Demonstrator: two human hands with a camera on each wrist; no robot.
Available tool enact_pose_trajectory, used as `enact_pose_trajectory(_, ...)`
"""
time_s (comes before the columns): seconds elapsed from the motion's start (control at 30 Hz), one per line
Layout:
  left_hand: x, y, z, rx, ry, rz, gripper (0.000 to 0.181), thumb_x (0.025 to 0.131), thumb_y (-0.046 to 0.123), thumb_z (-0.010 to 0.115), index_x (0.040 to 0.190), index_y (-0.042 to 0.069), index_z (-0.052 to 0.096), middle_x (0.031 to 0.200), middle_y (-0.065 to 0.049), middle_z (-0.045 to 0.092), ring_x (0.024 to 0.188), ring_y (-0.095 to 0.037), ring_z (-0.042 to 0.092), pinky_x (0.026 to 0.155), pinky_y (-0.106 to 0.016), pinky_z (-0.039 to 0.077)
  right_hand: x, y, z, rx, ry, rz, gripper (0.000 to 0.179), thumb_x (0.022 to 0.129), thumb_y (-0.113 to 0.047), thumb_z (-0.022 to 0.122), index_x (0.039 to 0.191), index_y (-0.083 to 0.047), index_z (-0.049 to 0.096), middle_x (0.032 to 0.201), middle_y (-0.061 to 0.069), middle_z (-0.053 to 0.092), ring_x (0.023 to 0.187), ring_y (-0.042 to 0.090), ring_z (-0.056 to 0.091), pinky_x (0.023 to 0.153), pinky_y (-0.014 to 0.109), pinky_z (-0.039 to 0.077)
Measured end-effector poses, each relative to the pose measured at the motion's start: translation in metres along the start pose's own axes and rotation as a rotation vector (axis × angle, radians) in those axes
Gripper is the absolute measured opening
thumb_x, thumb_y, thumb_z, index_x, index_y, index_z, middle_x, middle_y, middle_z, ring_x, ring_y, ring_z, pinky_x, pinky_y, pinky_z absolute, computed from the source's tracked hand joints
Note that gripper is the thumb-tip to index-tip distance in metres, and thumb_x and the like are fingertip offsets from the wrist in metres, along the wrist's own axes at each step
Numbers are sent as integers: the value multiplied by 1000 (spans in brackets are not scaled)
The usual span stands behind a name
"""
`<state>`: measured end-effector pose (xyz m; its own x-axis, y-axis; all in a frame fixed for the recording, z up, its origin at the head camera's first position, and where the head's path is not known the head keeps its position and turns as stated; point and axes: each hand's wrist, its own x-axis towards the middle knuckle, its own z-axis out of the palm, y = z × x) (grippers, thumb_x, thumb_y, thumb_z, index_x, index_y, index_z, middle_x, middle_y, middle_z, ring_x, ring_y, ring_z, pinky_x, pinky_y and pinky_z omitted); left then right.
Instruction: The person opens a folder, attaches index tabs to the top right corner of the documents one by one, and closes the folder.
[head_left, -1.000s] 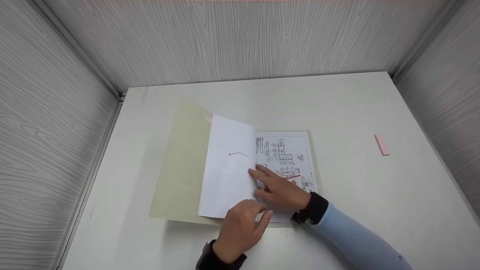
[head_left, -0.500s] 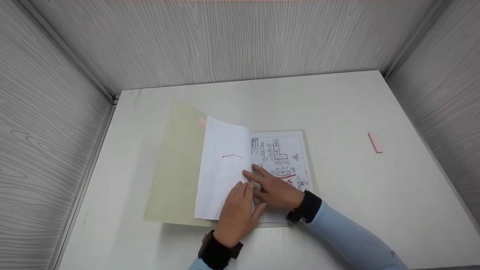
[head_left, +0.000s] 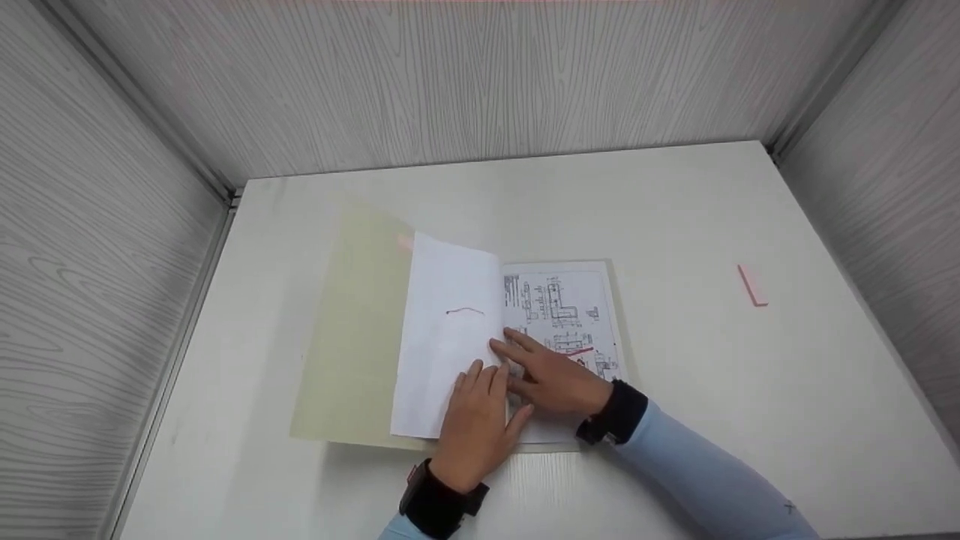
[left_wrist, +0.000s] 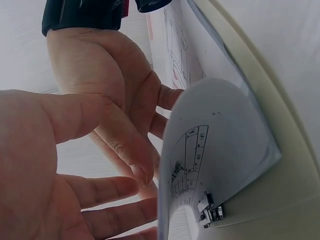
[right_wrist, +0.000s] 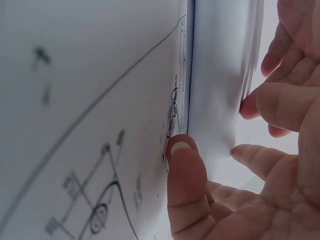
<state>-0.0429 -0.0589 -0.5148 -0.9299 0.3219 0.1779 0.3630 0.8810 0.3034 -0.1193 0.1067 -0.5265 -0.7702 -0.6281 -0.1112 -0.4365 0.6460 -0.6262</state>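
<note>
A pale yellow-green folder [head_left: 352,337] lies spread on the table, its left cover raised off the surface. Inside it a white sheet [head_left: 450,277] with a short red line is turned over to the left, and a printed technical drawing [head_left: 570,292] with a red mark lies on the right. My left hand [head_left: 476,431] rests with straight fingers on the turned sheet beside the fold. Close by, my right hand [head_left: 559,381] reaches in from the right, its extended fingertips touching the sheet along the fold. A small metal clip [left_wrist: 211,214] shows at the bound edge in the left wrist view.
A flat pink block [head_left: 752,286] lies on the right of the white table [head_left: 675,202]. Grey wood-grain panels [head_left: 480,82] enclose the table at the back and both sides. A pinkish patch [head_left: 406,241] shows inside the left cover.
My left hand has gone from curled near the sheet's lower edge to lying straight-fingered on it by the fold. My right hand stays at the fold. The last half second shows little difference.
</note>
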Motion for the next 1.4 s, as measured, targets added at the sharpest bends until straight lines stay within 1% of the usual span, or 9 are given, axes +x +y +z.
enact_pose_trajectory(0.23, 3, 0, -2, -23, 9, -2, 60, 91, 45, 61, 131, 1, 53, 130, -15, 56, 130, -34, 44, 106, -53, 33, 0, 3, -6, 22, -2, 6, 61, 97, -48, 49, 152, -29, 28, 158, 0, 21, 97, 7, 58, 86, 29, 48)
enact_pose_trajectory(0.43, 2, 2, -3, -34, 53, 19, 57, 90, 43, 63, 129, 2, 55, 122, -14, 60, 127, -32, 47, 105, -51, 36, -10, 16, -26, 105, 44, 36, 61, 98, -43, 50, 152, -22, 31, 155, 3, 30, 115, 17, 56, 99, 38, 42)
enact_pose_trajectory(0.6, 2, 7, -4, -80, 81, 63, 53, 90, 38, 65, 128, 3, 56, 120, -11, 60, 126, -31, 48, 106, -46, 36, -28, 61, -73, 210, 231, 237, 55, 98, -35, 54, 146, -14, 39, 139, 10, 49, 100, 25, 60, 81, 43, 51)
enact_pose_trajectory(0.77, 4, 13, -7, -168, 123, 146, 46, 89, 33, 67, 125, 5, 59, 116, -7, 61, 121, -23, 52, 104, -36, 39, -66, 135, -124, 48, 519, 476, 47, 98, -36, 51, 130, -2, 53, 119, 20, 59, 100, 35, 58, 80, 49, 47)
enact_pose_trajectory(0.9, 6, 16, -6, -228, 160, 234, 38, 89, 27, 68, 120, 7, 63, 109, -2, 61, 107, -14, 55, 96, -27, 45, -98, 183, -151, -37, 630, 677, 53, 97, -38, 47, 127, 6, 53, 116, 28, 57, 102, 43, 55, 81, 56, 44)
enact_pose_trajectory(1.03, 7, 18, -4, -246, 169, 293, 31, 88, 24, 69, 115, 9, 65, 102, 1, 62, 98, -10, 56, 90, -22, 47, -117, 209, -163, -44, 578, 829, 68, 95, -45, 45, 132, 12, 46, 123, 37, 49, 108, 51, 49, 86, 61, 42)
enact_pose_trajectory(1.1, 7, 20, -3, -250, 173, 312, 29, 88, 23, 70, 114, 9, 66, 100, 2, 62, 96, -9, 57, 88, -20, 47, -122, 215, -166, -47, 520, 863, 72, 95, -47, 44, 132, 15, 43, 124, 41, 46, 108, 53, 49, 85, 61, 43)
enact_pose_trajectory(1.2, 8, 22, -1, -251, 179, 338, 26, 89, 23, 69, 111, 10, 67, 98, 3, 62, 93, -8, 57, 86, -19, 47, -127, 220, -168, -61, 451, 870, 70, 95, -43, 45, 131, 18, 43, 122, 43, 46, 104, 53, 50, 81, 61, 45)
enact_pose_trajectory(1.4, 8, 24, 3, -246, 179, 364, 24, 90, 24, 67, 110, 11, 67, 98, 3, 62, 93, -8, 58, 87, -19, 47, -129, 225, -172, -98, 425, 829, 50, 91, -25, 52, 119, 17, 52, 111, 38, 54, 96, 49, 54, 73, 55, 47)
